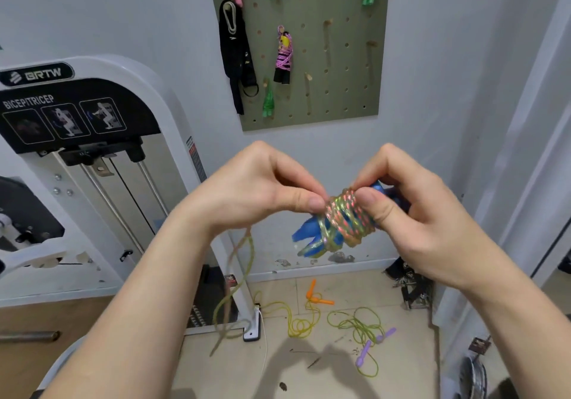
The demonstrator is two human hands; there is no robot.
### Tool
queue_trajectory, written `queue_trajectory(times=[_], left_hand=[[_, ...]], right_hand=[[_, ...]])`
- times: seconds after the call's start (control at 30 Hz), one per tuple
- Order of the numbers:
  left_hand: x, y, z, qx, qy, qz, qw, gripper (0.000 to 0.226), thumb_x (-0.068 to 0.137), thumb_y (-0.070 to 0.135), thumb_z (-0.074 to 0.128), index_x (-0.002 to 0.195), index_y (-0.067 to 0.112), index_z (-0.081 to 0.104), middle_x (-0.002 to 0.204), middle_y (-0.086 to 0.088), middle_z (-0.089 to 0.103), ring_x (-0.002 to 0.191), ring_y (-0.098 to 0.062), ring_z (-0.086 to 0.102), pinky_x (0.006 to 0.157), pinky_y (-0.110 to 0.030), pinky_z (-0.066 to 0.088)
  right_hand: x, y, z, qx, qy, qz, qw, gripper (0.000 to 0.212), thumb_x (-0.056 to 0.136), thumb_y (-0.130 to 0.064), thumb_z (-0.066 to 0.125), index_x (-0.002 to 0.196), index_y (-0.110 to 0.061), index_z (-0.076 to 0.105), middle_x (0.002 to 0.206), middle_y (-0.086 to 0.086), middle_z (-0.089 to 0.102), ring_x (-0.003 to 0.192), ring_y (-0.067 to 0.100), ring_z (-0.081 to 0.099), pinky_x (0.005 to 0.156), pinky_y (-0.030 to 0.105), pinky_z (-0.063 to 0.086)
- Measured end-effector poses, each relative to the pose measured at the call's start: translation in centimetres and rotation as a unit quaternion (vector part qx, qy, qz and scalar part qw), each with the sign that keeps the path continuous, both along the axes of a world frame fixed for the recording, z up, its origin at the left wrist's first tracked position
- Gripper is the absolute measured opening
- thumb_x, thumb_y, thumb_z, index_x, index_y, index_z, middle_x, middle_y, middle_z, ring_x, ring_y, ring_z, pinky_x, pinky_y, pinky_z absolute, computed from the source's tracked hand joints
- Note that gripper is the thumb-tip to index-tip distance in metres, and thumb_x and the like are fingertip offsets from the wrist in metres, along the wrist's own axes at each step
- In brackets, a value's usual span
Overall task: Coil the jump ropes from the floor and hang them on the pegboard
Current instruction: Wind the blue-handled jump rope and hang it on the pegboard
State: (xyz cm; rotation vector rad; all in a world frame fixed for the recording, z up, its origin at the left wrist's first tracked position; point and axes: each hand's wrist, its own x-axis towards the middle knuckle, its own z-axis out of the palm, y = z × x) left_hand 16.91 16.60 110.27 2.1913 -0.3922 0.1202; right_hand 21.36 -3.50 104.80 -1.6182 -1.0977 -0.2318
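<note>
In front of my chest I hold a jump rope with blue handles (309,235), its multicoloured cord (347,216) wound in a thick coil around them. My right hand (411,210) grips the bundle, thumb pressed on the coil. My left hand (262,188) pinches the cord at the coil's left edge. A loose tail of cord (234,287) hangs blurred below my left wrist. The olive pegboard (340,58) on the wall holds several coiled ropes, among them a pink-and-black one (284,55). On the floor lie a yellow rope with orange handles (312,293) and a green rope with purple handles (367,346).
A white BRTW bicep/tricep machine (80,157) fills the left side, its base foot (251,327) near the yellow rope. Black straps (234,52) hang on the pegboard's left edge. Dark gear (411,287) lies against the right wall, which juts in close.
</note>
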Motion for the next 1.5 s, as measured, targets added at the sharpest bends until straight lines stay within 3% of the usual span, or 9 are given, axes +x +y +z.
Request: queue_trajectory(times=[0.17, 0.33, 0.53, 0.67, 0.8, 1.07, 1.23, 1.37, 1.5], left_hand=[[1.9, -1.1, -3.4, -0.285, 0.061, -0.084, 0.953, 0.039, 0.051, 0.048, 0.086, 0.071, 0.017, 0.073, 0.06, 0.001, 0.065, 0.047, -0.006, 0.054, 0.044, -0.015, 0.041], [2.7, -4.7, -4.9, -0.476, 0.04, -0.006, 0.879, 0.013, 0.077, 0.017, 0.072, 0.067, 0.018, 0.063, 0.056, 0.005, 0.058, 0.039, -0.003, 0.039, 0.035, -0.011, 0.029], [2.3, -7.1, -6.4, -0.397, -0.024, 0.123, 0.909, 0.02, 0.1, 0.01, 0.042, 0.092, 0.012, 0.06, 0.052, 0.0, 0.046, 0.04, -0.007, 0.029, 0.039, -0.014, 0.025], [1.6, -6.5, -7.7, -0.065, -0.111, 0.168, 0.977, 0.02, 0.097, 0.016, 0.048, 0.106, 0.027, 0.062, 0.06, 0.007, 0.06, 0.047, -0.007, 0.044, 0.051, -0.026, 0.038], [0.3, -5.3, -7.6, 0.242, -0.245, 0.217, 0.913, 0.018, 0.089, 0.03, 0.044, 0.073, 0.022, 0.051, 0.056, 0.003, 0.058, 0.052, -0.024, 0.057, 0.046, -0.033, 0.044], [-0.6, -4.1, -5.9, 0.379, -0.312, 0.208, 0.846, 0.024, 0.081, 0.033, 0.051, 0.065, 0.018, 0.061, 0.054, 0.003, 0.054, 0.049, -0.026, 0.056, 0.038, -0.028, 0.039], [-0.4, -1.9, -3.8, 0.278, -0.268, 0.169, 0.907, 0.031, 0.07, 0.052, 0.065, 0.074, 0.023, 0.072, 0.064, 0.007, 0.065, 0.06, -0.014, 0.061, 0.053, -0.027, 0.048], [0.8, -0.9, -3.9, -0.046, -0.042, 0.106, 0.992, 0.026, 0.054, 0.021, 0.091, 0.069, 0.017, 0.071, 0.063, 0.008, 0.066, 0.056, -0.009, 0.052, 0.057, -0.02, 0.043], [3.3, 0.5, -7.0, -0.333, 0.074, 0.026, 0.94, 0.036, 0.045, 0.032, 0.093, 0.065, 0.017, 0.067, 0.064, -0.006, 0.057, 0.052, -0.014, 0.045, 0.047, -0.02, 0.036]], right_hand=[[0.3, -0.4, 0.2, 0.141, 0.197, 0.111, 0.964, 0.019, 0.087, -0.026, 0.068, 0.08, -0.015, 0.054, 0.075, 0.013, 0.046, 0.049, 0.007, 0.038, 0.043, 0.016, 0.033], [0.1, 0.8, 0.3, 0.292, 0.419, 0.104, 0.853, 0.012, 0.087, -0.02, 0.053, 0.08, -0.013, 0.045, 0.066, 0.004, 0.049, 0.038, 0.004, 0.025, 0.038, 0.014, 0.013], [0.3, 2.4, 0.1, 0.406, 0.543, 0.045, 0.734, 0.018, 0.102, -0.012, 0.04, 0.084, -0.012, 0.042, 0.066, 0.007, 0.045, 0.038, 0.005, 0.026, 0.03, 0.012, 0.017], [1.2, 3.5, -1.2, 0.421, 0.416, -0.101, 0.799, 0.016, 0.102, -0.015, 0.044, 0.087, -0.012, 0.044, 0.065, 0.007, 0.046, 0.039, 0.008, 0.032, 0.035, 0.019, 0.024], [1.6, 3.8, -3.1, 0.263, 0.105, -0.282, 0.917, 0.01, 0.094, -0.021, 0.049, 0.085, -0.019, 0.048, 0.074, -0.011, 0.054, 0.062, 0.008, 0.05, 0.059, 0.027, 0.042], [1.7, 3.1, -3.5, 0.049, -0.106, -0.342, 0.932, 0.012, 0.092, -0.023, 0.044, 0.085, -0.015, 0.049, 0.079, -0.001, 0.055, 0.066, 0.022, 0.048, 0.056, 0.041, 0.042], [2.1, 1.2, -2.4, -0.049, -0.065, -0.176, 0.981, 0.008, 0.089, -0.022, 0.051, 0.082, -0.021, 0.049, 0.07, -0.008, 0.054, 0.062, 0.014, 0.048, 0.056, 0.033, 0.041], [3.0, 0.4, -1.6, -0.016, 0.06, 0.006, 0.998, 0.012, 0.09, -0.017, 0.054, 0.079, -0.017, 0.052, 0.064, -0.008, 0.052, 0.055, 0.006, 0.042, 0.054, 0.017, 0.034], [4.0, 1.7, -2.4, 0.085, 0.203, 0.075, 0.973, 0.014, 0.086, -0.019, 0.059, 0.077, -0.012, 0.053, 0.066, 0.0, 0.053, 0.05, 0.015, 0.037, 0.042, 0.02, 0.031]])
